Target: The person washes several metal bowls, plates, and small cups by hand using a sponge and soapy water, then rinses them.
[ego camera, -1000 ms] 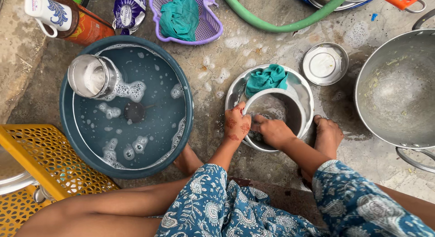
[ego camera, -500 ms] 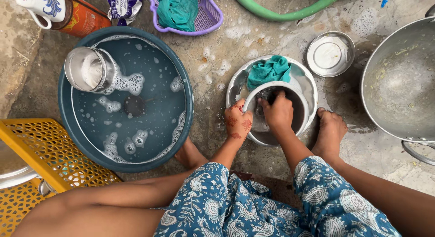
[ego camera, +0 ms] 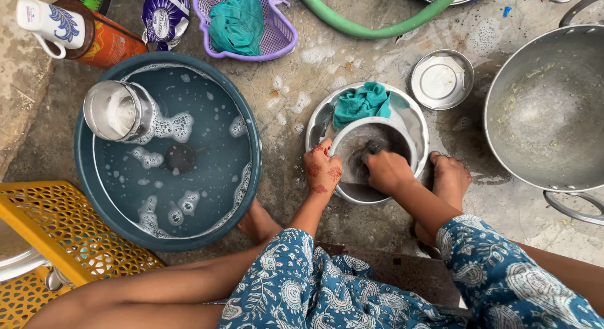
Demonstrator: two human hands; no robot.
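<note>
The left hand (ego camera: 323, 170) clamps the rim of the steel pot (ego camera: 370, 162) — steadying it, tilted in a steel basin (ego camera: 412, 118) — while the right hand (ego camera: 385, 170), closed on a dark scrubber (ego camera: 372, 147), presses inside.

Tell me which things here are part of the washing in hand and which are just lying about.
In hand: left hand, right hand, steel pot, scrubber, steel basin, teal cloth.
Lying about: green hose, purple basket, white mug, yellow crate.

A purple-and-white crinkled pouch (ego camera: 165, 14) lies at the floor's far edge, just beside a purple basket (ego camera: 277, 33). Left of it, an orange labelled canister (ego camera: 107, 42) lies tilted.
</note>
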